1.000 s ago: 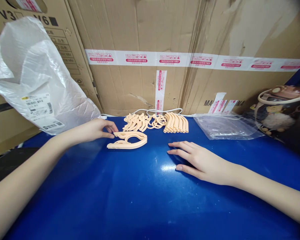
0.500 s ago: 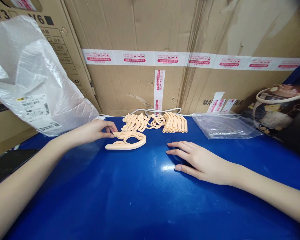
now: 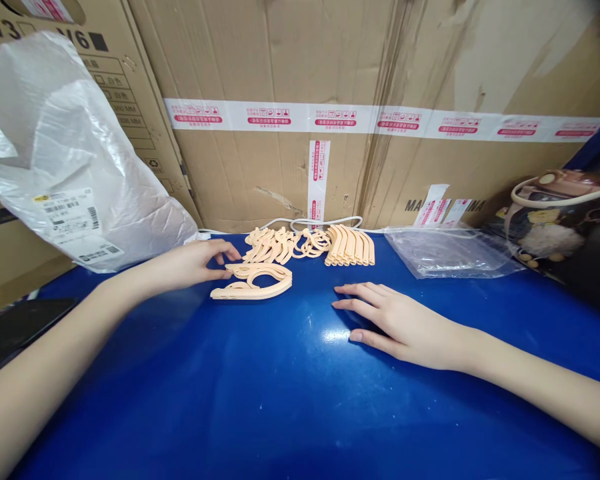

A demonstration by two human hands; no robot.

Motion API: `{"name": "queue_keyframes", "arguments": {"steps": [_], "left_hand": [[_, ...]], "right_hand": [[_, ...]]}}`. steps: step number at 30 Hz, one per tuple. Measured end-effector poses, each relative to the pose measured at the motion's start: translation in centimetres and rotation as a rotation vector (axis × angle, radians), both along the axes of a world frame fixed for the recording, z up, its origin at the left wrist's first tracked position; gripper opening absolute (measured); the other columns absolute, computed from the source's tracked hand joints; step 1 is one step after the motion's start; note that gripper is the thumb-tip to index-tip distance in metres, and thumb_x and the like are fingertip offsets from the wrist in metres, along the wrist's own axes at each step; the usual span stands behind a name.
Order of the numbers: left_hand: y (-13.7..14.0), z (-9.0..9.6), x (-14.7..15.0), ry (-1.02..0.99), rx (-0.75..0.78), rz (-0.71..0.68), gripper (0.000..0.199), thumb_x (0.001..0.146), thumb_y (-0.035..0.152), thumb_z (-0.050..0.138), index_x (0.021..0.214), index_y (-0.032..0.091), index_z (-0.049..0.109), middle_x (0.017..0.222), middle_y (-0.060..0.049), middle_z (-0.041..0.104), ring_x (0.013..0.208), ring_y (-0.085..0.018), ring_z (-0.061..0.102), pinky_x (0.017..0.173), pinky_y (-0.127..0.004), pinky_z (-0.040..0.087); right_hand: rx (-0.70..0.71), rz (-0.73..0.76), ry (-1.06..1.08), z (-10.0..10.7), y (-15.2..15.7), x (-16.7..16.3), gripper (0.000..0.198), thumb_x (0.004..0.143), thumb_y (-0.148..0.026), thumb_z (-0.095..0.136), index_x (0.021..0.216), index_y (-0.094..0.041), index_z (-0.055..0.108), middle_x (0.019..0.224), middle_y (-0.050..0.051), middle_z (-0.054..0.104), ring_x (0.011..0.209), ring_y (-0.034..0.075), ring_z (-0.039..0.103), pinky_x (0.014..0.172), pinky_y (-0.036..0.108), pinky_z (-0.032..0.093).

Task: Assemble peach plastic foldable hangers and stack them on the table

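Note:
My left hand [image 3: 196,261] rests on the blue table [image 3: 260,393], its fingers spread and touching the left end of a peach plastic curved part [image 3: 253,281] that lies flat. My right hand [image 3: 405,323] lies palm down on the table, fingers apart, holding nothing, a short way right of that part. Behind, against the cardboard, a loose heap of peach parts [image 3: 280,244] and a neat row of stacked curved pieces [image 3: 351,246] sit side by side.
Large cardboard boxes [image 3: 330,80] wall off the back. A white plastic bag [image 3: 65,153] leans at the left. A clear plastic bag [image 3: 445,252] lies at the back right, a dark printed bag [image 3: 560,227] beyond it. A white cable [image 3: 325,220] runs along the box foot.
My left hand's fingers have spread slightly at the end of the peach part. The right hand has stayed still; the view shifted a little.

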State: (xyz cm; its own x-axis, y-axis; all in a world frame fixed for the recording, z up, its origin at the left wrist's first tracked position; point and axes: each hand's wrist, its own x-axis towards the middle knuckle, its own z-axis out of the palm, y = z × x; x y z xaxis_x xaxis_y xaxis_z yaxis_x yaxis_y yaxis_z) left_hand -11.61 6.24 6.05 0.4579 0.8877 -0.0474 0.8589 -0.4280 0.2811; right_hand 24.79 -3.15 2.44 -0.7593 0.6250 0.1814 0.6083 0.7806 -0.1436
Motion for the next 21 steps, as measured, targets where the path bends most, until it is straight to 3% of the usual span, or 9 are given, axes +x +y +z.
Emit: {"name": "queue_keyframes", "arguments": {"steps": [7,11,21], "left_hand": [[-1.5,2.5,-1.7,0.108,-0.136,0.035,0.039,0.074,0.050,0.057,0.095,0.019,0.063,0.086,-0.002,0.068,0.082,-0.021,0.062,0.069,-0.025,0.045],[-2.0,2.0,-2.1,0.192,-0.196,0.067,0.035,0.066,0.043,0.065,0.092,0.019,0.065,0.084,-0.001,0.068,0.081,-0.022,0.061,0.067,-0.025,0.045],[-3.0,1.5,0.4,0.184,-0.217,0.018,0.019,0.073,0.039,0.059,0.075,0.020,0.063,0.066,0.002,0.062,0.061,-0.017,0.056,0.053,-0.023,0.037]], "right_hand": [[0.003,-0.003,-0.013,0.0,0.0,0.0,0.042,0.096,-0.044,0.043,0.131,-0.021,0.051,0.137,0.012,0.048,0.122,0.026,0.048,0.101,0.045,0.041],[0.001,0.001,-0.003,0.0,0.1,0.0,0.042,0.096,-0.044,0.044,0.130,-0.021,0.051,0.137,0.012,0.048,0.121,0.026,0.049,0.100,0.045,0.042],[0.001,0.007,-0.010,0.1,0.0,0.0,0.042,0.096,-0.044,0.043,0.131,-0.021,0.050,0.137,0.012,0.048,0.121,0.027,0.048,0.100,0.047,0.041]]}}
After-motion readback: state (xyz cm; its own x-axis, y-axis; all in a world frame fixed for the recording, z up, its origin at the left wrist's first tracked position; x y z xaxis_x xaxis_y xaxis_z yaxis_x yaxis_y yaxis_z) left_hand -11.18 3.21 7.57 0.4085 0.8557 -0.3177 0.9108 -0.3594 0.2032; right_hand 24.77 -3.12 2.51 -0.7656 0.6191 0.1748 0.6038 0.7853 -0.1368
